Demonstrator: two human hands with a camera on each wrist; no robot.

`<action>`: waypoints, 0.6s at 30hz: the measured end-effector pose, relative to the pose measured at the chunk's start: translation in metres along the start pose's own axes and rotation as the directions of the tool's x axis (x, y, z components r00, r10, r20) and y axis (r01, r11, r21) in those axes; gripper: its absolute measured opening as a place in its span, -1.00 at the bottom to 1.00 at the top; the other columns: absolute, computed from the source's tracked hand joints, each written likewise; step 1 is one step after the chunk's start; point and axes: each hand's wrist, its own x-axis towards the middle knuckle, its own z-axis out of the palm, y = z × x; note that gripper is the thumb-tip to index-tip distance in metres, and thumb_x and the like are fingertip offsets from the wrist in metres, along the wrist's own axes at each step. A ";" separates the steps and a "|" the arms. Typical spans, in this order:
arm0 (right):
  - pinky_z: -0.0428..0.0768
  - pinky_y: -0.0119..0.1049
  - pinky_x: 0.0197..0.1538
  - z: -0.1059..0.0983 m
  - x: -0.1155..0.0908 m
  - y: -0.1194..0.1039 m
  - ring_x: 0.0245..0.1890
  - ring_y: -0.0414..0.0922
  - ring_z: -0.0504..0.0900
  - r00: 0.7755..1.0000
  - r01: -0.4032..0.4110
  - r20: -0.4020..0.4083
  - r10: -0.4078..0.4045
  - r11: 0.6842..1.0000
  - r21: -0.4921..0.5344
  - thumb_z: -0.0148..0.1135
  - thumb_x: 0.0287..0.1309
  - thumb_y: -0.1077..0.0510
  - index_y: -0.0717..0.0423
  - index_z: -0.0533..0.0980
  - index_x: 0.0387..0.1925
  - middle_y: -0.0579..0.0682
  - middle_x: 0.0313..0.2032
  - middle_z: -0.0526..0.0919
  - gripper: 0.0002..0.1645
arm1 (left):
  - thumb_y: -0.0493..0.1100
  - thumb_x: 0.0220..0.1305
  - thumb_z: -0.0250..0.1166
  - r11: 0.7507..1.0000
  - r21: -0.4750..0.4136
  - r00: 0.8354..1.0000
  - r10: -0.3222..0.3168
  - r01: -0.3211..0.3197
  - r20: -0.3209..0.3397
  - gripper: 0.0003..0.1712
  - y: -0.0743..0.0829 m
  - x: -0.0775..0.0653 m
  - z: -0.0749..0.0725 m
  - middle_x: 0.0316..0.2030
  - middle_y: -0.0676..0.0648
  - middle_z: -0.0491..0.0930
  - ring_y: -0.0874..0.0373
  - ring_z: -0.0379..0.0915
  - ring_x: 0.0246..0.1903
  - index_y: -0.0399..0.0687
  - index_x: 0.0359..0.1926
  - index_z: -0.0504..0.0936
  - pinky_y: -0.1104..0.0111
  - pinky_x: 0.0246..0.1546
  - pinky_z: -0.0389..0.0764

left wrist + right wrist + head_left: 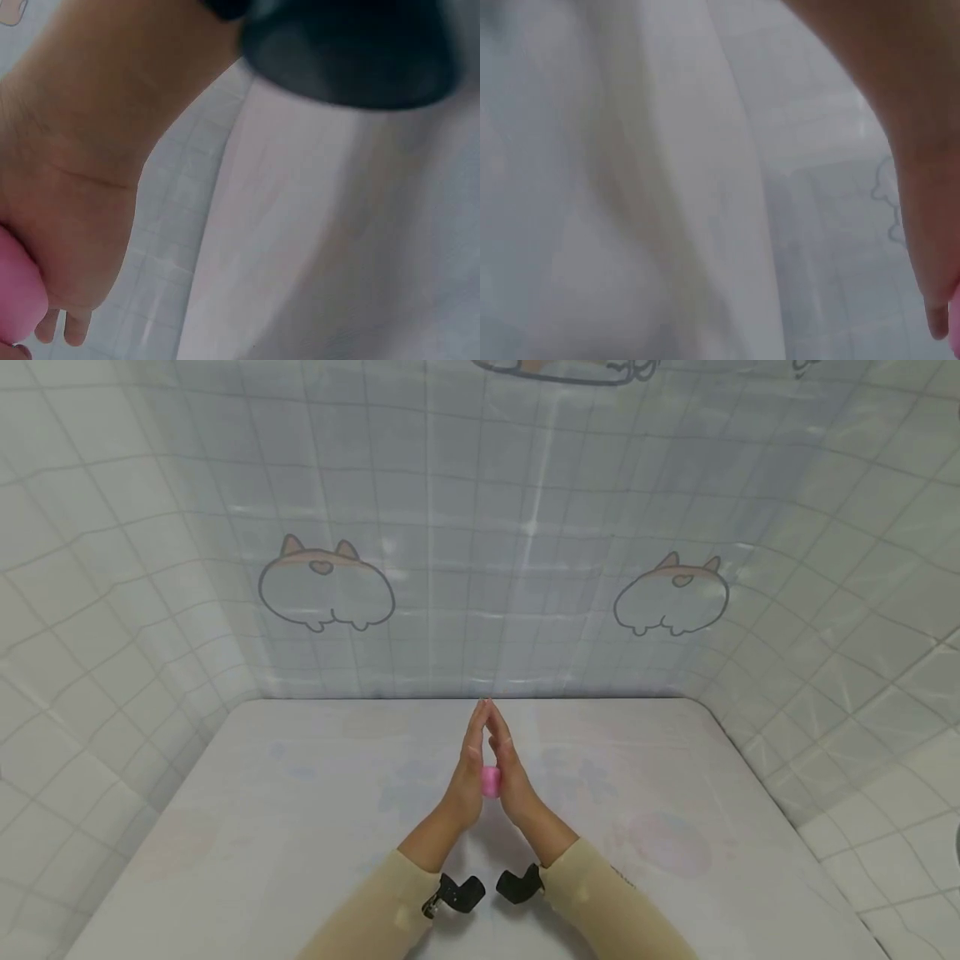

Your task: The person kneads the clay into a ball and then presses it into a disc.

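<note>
A small pink lump (491,782) with a smooth surface sits pressed between my two palms in the head view; its kind does not show. My left hand (467,777) lies against its left side and my right hand (514,778) against its right, both with straight fingers. The fingertips of the two hands meet at the top, leaving a narrow gap above the lump. In the left wrist view the pink lump (19,289) bulges against the palm. Only a sliver of the pink lump (955,322) appears at the right wrist view's edge.
Under the hands spreads a pale table (300,827) with faint printed patterns. A white grid-patterned curtain (480,527) with cartoon corgi drawings rises behind it and along both sides. Black wrist cameras (461,893) stick out from the beige sleeves (382,902).
</note>
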 end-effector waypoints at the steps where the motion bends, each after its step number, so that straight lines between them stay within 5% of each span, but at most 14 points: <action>1: -0.18 0.28 0.45 0.002 -0.001 -0.001 0.55 0.09 -0.18 1.000 -0.001 0.001 0.001 1.000 0.001 -0.59 0.42 -0.49 0.08 -0.20 0.60 0.10 0.58 -0.17 0.01 | 0.50 0.41 -0.58 1.000 0.008 1.000 -0.021 0.021 -0.015 0.00 0.000 0.001 0.000 0.59 -0.11 -0.27 -0.05 -0.39 0.55 -0.03 0.60 -0.15 -0.34 0.36 -0.25; 9: -0.10 0.29 0.44 0.010 -0.004 -0.010 0.54 0.17 -0.10 0.998 0.061 -0.019 -0.062 0.997 -0.050 -0.63 0.43 -0.48 0.10 -0.20 0.59 0.13 0.58 -0.16 0.01 | 0.53 0.40 -0.53 0.998 0.022 0.995 -0.055 0.057 -0.079 0.04 -0.006 0.006 -0.004 0.59 -0.13 -0.26 -0.12 -0.38 0.55 -0.08 0.59 -0.12 -0.35 0.36 -0.22; 18: -0.04 0.20 0.47 0.004 0.004 -0.022 0.53 0.12 -0.05 0.987 0.071 -0.143 -0.079 0.996 -0.059 -0.58 0.46 -0.45 0.14 -0.15 0.58 0.17 0.55 -0.03 -0.02 | 0.46 0.46 -0.52 0.989 0.085 0.993 -0.122 0.121 0.004 -0.05 -0.011 0.001 -0.002 0.58 -0.16 -0.28 -0.17 -0.41 0.54 -0.04 0.60 -0.15 -0.42 0.30 -0.23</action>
